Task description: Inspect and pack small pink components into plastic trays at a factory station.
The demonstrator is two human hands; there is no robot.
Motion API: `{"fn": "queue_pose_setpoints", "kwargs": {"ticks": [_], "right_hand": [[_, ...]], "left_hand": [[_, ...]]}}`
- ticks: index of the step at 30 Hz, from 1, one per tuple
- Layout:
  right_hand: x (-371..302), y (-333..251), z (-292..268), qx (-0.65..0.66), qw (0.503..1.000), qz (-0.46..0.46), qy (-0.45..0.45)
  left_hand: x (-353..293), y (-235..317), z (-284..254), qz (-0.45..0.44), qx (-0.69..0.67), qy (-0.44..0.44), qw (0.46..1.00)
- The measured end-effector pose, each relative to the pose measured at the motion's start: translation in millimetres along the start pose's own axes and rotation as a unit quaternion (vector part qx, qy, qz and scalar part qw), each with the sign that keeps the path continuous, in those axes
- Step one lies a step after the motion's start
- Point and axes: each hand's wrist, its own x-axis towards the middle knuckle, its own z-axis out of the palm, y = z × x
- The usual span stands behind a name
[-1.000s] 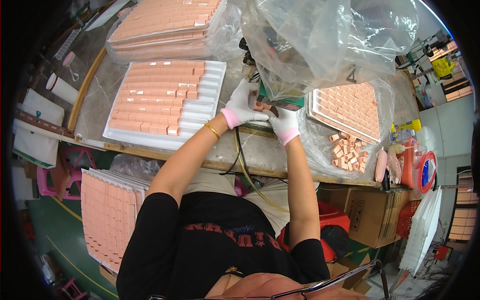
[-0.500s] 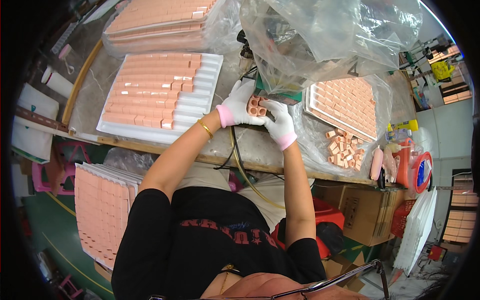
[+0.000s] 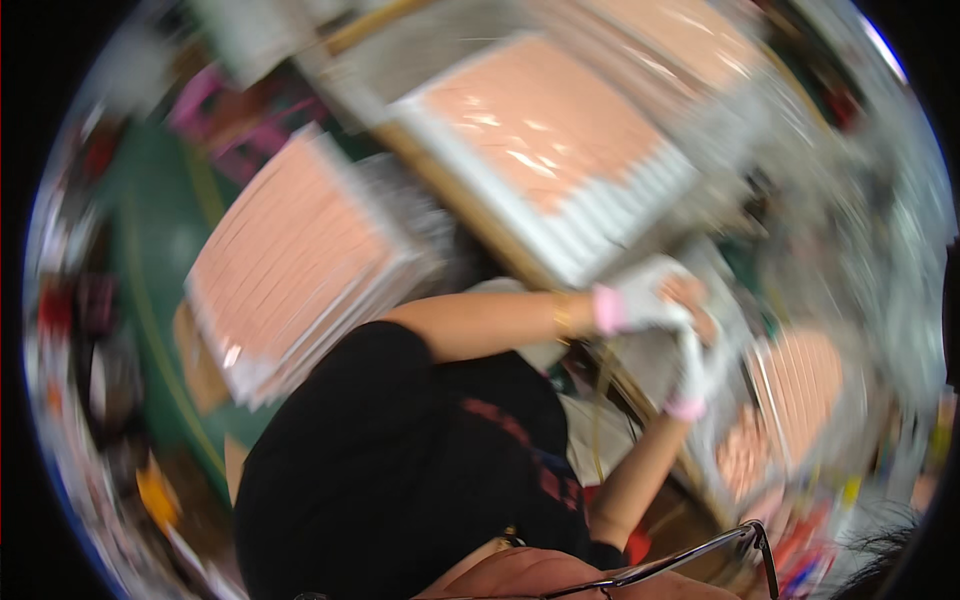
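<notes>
The view is smeared by motion. My left hand [image 3: 645, 294], in a white glove with a pink cuff, is closed around a small cluster of peach blocks [image 3: 688, 293]. My right hand [image 3: 700, 362], gloved alike, meets it from the near side, its fingers at the same blocks. How the fingers sit on them is blurred. Left of my hands lies a white ridged tray [image 3: 592, 243] with rows of peach blocks [image 3: 540, 125]; its ridges nearest my hands are bare. A pile of loose peach blocks [image 3: 742, 452] lies right of my right hand.
Another block-filled tray [image 3: 800, 395] stands beside the loose pile. Clear plastic sheeting [image 3: 850, 230] covers the far right. A stack of filled trays [image 3: 290, 265] stands off the table at left, near a pink stool [image 3: 215, 110]. The table's wooden edge [image 3: 480, 220] runs before me.
My head has turned left, so the whole scene appears rotated and the tray stack sits closer to the middle. Both hands still hold the peach blocks together.
</notes>
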Motion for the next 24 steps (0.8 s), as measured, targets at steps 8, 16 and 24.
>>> {"fn": "queue_pose_setpoints", "kwargs": {"ticks": [8, 16, 24], "right_hand": [[7.2, -3.8, 5.1, 0.057, 0.996, -0.014, -0.063], [7.6, -8.4, 4.3, 0.173, 0.982, 0.036, -0.069], [-16.7, 23.7, -40.5, 0.374, 0.924, -0.034, -0.07]], "left_hand": [[-16.1, -16.0, 7.3, -0.023, 0.155, 0.099, 0.983], [-10.4, -8.1, -0.9, -0.049, 0.293, 0.014, 0.955], [8.4, -21.1, 44.1, -0.133, 0.26, -0.079, 0.953]]}}
